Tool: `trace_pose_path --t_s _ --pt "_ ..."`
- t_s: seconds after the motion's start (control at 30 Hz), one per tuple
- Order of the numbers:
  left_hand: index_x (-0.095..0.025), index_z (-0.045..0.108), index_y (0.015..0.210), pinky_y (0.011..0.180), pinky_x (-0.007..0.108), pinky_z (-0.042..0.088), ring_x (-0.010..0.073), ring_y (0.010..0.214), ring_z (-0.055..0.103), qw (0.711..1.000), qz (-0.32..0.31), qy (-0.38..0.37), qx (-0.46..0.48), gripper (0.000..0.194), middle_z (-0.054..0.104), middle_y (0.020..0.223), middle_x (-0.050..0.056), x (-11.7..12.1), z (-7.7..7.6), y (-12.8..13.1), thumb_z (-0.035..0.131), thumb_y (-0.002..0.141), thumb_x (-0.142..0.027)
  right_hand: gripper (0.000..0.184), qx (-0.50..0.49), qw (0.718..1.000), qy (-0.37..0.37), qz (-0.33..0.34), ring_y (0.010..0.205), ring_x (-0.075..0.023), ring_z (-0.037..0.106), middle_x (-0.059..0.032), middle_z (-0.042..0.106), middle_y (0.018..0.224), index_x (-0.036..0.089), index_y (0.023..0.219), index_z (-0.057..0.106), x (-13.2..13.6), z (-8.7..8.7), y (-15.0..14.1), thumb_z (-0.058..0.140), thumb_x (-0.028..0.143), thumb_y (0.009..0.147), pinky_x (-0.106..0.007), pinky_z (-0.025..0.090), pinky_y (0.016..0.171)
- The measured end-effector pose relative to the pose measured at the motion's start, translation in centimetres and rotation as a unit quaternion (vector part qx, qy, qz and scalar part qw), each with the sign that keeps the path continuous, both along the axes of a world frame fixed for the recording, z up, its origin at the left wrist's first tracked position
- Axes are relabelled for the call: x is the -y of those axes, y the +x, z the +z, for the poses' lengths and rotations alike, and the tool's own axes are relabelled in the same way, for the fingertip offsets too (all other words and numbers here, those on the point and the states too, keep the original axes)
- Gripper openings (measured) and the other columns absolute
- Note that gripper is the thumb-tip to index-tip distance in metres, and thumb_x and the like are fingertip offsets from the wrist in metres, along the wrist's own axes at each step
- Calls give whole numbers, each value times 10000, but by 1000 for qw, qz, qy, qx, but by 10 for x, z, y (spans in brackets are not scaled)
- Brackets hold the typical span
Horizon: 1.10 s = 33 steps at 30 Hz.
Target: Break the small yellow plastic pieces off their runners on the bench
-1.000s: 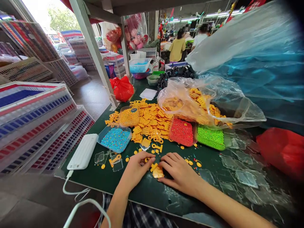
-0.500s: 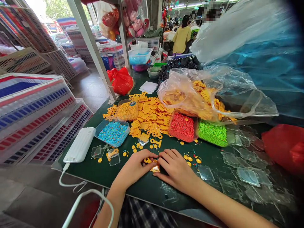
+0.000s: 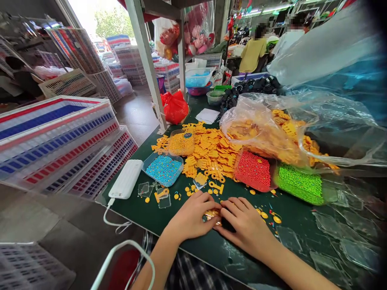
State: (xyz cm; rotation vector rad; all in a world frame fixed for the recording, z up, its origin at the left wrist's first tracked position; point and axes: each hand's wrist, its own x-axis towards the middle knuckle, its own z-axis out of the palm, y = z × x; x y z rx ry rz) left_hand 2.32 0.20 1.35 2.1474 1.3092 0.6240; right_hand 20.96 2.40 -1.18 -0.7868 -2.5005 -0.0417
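Just left hand (image 3: 192,217), right hand (image 3: 244,227), yellow plastic (image 3: 212,214).

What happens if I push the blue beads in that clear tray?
The blue beads look small and round, so they'd probably roll easily. The clear tray has low sides, so a hard push might spill some.

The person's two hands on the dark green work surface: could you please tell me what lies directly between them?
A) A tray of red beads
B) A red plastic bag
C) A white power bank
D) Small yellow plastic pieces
D. The left hand and right hand are cupped close together around small yellow plastic pieces.
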Motion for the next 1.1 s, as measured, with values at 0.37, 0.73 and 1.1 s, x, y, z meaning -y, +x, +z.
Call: trace_pose_path --t_s 0.37,0.73,1.1 --pt "-222 674 1087 766 308 483 203 854 641 959 270 37 -81 315 722 971 37 -49 56 -114 457 927 -385 275 -2 1000 4 -1 828 -209 565 -55 665 852 196 797 596 0 0 -3 480 389 956 -352 379 770" --pt "-206 733 987 752 327 475 249 902 657 907 367 -7 -205 303 732 981 65 -89 64 -131 518 881 -391 446 -43 999 27 7 839 -210 593 -36 697 837 217 798 638 -5 0 -2 304 414 1018 -371 366 834" --pt "-210 740 859 669 283 450 218 806 653 929 288 -65 -222 241 725 868 35 -86 51 -139 567 847 -376 276 -47 998 32 2 840 -192 627 -35 727 854 235 947 670 -4 0 0 398 262 985 -364 406 836"
